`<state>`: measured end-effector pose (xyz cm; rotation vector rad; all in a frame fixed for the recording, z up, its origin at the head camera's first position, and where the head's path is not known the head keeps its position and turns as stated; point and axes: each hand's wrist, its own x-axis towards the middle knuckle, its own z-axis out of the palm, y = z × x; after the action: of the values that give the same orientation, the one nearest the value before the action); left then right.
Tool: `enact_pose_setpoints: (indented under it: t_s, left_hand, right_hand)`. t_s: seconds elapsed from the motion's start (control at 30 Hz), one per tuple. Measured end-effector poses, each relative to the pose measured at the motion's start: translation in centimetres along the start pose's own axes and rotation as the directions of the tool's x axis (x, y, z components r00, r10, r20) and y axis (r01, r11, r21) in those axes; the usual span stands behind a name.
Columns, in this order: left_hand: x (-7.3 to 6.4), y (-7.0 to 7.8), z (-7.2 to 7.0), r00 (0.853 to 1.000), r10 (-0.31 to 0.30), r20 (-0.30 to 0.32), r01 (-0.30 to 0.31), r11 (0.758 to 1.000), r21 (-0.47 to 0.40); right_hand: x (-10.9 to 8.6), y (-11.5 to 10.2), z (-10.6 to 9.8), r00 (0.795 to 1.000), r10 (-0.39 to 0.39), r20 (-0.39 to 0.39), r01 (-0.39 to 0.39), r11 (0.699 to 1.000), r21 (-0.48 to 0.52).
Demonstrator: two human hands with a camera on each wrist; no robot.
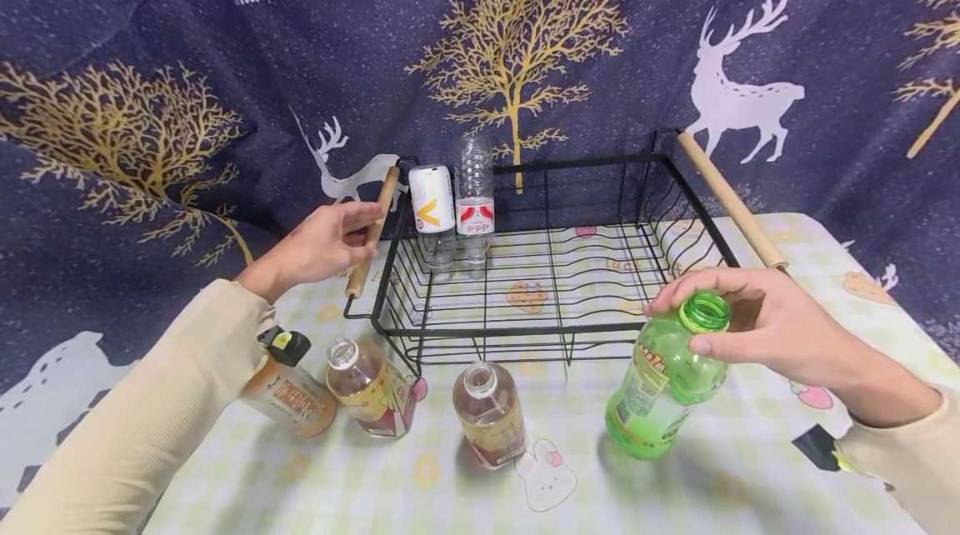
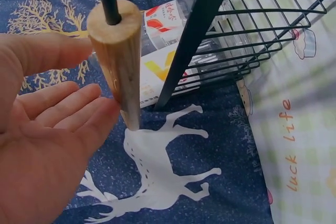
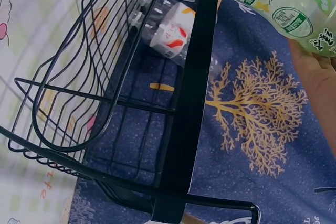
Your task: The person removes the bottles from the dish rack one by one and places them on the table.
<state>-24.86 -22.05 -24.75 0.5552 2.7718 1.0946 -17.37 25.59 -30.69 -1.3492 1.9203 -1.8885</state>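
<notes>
In the head view my right hand (image 1: 772, 327) grips a green plastic bottle (image 1: 667, 393) by its shoulder, just below the capless green neck. The bottle leans slightly, its base low over the tablecloth in front of the basket's right side. My left hand (image 1: 322, 239) is at the wooden handle (image 2: 118, 61) on the left of a black wire basket (image 1: 480, 331). Its fingers are relaxed, with the fingertips right at the handle in the left wrist view. Two clear bottles lean neck-down inside the basket's left back corner, one with a white label (image 1: 431, 197), one with a red-and-white label (image 1: 475, 217).
Two capless bottles with yellowish labels, a left one (image 1: 375, 393) and a middle one (image 1: 489, 418), stand before the basket. An orange-labelled bottle (image 1: 296, 402) is partly behind my left forearm. A dark blue cloth (image 1: 360, 35) hangs behind. Another wooden handle (image 1: 731, 197) rises at right.
</notes>
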Motion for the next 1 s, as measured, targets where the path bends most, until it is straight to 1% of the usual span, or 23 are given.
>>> enact_pose_setpoints:
  t_s: [0.1,0.27,0.5,0.6,0.63,0.73,0.87,1.0]
  left_hand:
    - [0.0,-0.4,0.0,1.0,0.018,-0.001,-0.018,1.0,-0.007]
    - [0.0,-0.9,0.1,1.0,0.025,-0.002,-0.025,1.0,-0.017]
    - [-0.2,-1.0,0.1,1.0,0.019,-0.005,-0.02,0.999,-0.046]
    - [-0.2,-1.0,0.0,1.0,0.014,-0.002,-0.014,0.999,-0.05]
    - [-0.2,-1.0,0.0,1.0,0.01,-0.002,-0.01,0.999,-0.052]
    - [-0.1,-1.0,0.0,1.0,-0.016,0.001,0.016,0.998,-0.061]
    - [-0.1,-1.0,0.0,0.999,-0.038,0.001,0.038,0.996,-0.077]
    - [-0.1,-1.2,0.0,1.0,-0.028,-0.01,0.027,0.996,-0.088]
  right_hand:
    - [0.0,0.2,0.1,1.0,0.003,0.003,-0.003,1.0,0.005]
    - [-0.2,0.4,0.4,1.0,0.005,-0.016,-0.005,1.0,-0.011]
    - [-0.2,0.0,1.1,0.993,0.113,-0.036,-0.115,0.991,-0.073]
    - [-0.3,0.3,1.2,0.994,0.101,-0.031,-0.104,0.991,-0.085]
    - [-0.4,0.6,1.2,0.996,0.086,-0.028,-0.088,0.993,-0.083]
    - [-0.5,1.1,1.3,0.998,0.058,-0.016,-0.059,0.995,-0.075]
    - [-0.6,1.3,1.5,0.998,0.059,-0.008,-0.059,0.995,-0.083]
    - [-0.7,1.6,1.7,0.998,0.065,-0.006,-0.066,0.992,-0.104]
